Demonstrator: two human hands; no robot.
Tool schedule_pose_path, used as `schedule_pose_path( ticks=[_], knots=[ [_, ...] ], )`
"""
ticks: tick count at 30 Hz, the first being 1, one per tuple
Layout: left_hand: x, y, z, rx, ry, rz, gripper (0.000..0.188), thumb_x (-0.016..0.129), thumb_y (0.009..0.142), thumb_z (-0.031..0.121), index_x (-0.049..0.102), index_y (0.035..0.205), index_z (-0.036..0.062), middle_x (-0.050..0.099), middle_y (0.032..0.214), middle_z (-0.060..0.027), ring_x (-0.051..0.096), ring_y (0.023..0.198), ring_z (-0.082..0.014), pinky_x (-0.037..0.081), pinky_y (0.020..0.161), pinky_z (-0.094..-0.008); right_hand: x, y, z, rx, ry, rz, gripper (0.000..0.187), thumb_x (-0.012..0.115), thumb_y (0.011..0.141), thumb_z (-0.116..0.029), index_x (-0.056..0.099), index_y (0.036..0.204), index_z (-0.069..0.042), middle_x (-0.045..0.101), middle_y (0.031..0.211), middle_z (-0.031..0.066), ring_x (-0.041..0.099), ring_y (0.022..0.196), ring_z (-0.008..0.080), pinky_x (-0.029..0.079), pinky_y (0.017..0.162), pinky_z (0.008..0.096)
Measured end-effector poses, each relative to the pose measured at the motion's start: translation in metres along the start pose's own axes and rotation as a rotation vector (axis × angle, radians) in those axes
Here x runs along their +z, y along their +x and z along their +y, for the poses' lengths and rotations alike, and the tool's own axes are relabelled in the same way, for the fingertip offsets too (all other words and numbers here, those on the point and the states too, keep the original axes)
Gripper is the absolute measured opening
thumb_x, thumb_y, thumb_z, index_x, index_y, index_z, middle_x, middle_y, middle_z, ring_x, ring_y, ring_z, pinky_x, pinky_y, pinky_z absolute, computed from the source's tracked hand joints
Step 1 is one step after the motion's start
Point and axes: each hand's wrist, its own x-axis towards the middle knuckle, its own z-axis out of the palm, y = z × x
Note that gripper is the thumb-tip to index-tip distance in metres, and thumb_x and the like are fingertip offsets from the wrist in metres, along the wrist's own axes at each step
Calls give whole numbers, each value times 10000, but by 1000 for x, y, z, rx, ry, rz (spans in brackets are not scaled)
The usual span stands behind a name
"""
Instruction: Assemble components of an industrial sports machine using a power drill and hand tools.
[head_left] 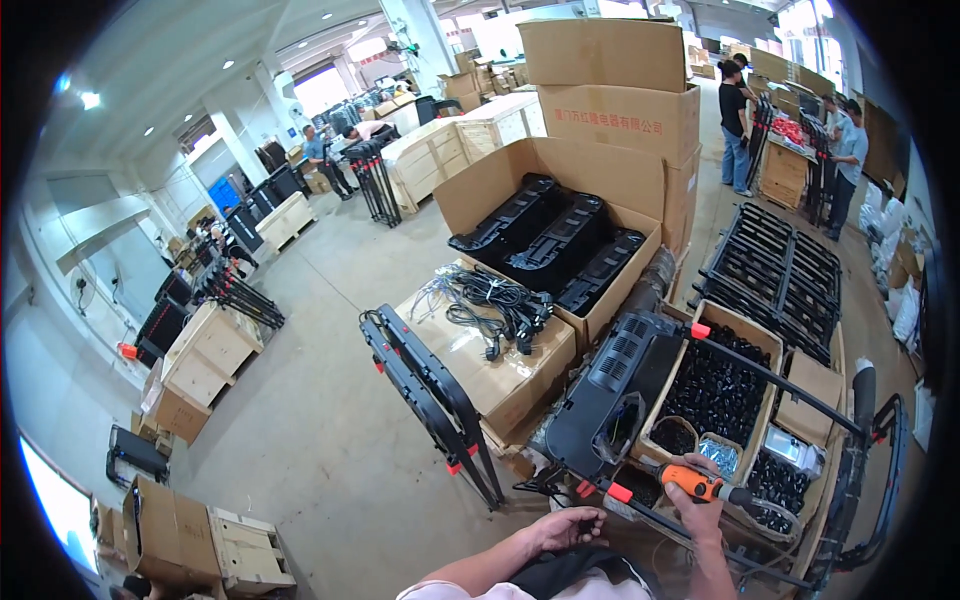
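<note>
My right hand (700,515) grips an orange power screwdriver (690,482) above a black tube frame (655,517) with red end pieces. My left hand (562,530) is held low in front of me with its fingers curled together; what they hold, if anything, is too small to make out. Just beyond the hands rests a black plastic housing (612,375) with vent slots. Beside it stands a cardboard bin of small black parts (715,390). Silvery screws (720,455) lie in a small compartment near the screwdriver.
A carton (530,395) carries bundled black power cords (490,300). Behind it, an open box holds black plastic covers (555,235). Folded black frames (430,390) lean at the carton's left. More black frames (775,270) lie at the right. Several people work farther off.
</note>
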Motion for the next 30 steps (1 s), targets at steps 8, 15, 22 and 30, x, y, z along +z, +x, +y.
schedule_pose_path(
  ticks=[8, 15, 22, 30],
  knots=[
    [75, 21, 31, 154, -93, 187, 248, 670, 1049, 296, 715, 1187, 95, 738, 1095, -6, 695, 988, -136, 530, 800, -267, 8, 14, 0, 2, 83, -1, 570, 790, 824, 21, 531, 1332, -10, 676, 1281, 182, 663, 1195, 243, 537, 1068, 412],
    [59, 71, 66, 146, -190, 75, 231, 659, 1056, 291, 724, 1179, 106, 711, 961, 25, 656, 835, -100, 525, 732, -247, 17, 29, -12, 78, 110, 42, 582, 808, 826, -6, 524, 1333, -15, 679, 1276, 204, 659, 1222, 262, 530, 1086, 418],
    [85, 103, 122, 183, -132, 288, 246, 596, 1087, 361, 678, 1105, 130, 616, 876, 64, 552, 763, -83, 463, 663, -256, 40, 61, -8, 100, 12, 74, 576, 781, 856, 0, 502, 1358, -27, 645, 1343, 215, 632, 1262, 254, 502, 1115, 420],
    [67, 115, 173, 173, -377, 106, 246, 581, 1095, 362, 624, 1094, 120, 568, 853, 32, 522, 730, -109, 433, 593, -236, 73, 113, 16, 78, -126, 129, 582, 772, 841, -20, 507, 1359, -38, 661, 1323, 210, 634, 1264, 262, 489, 1124, 427]
  ],
)
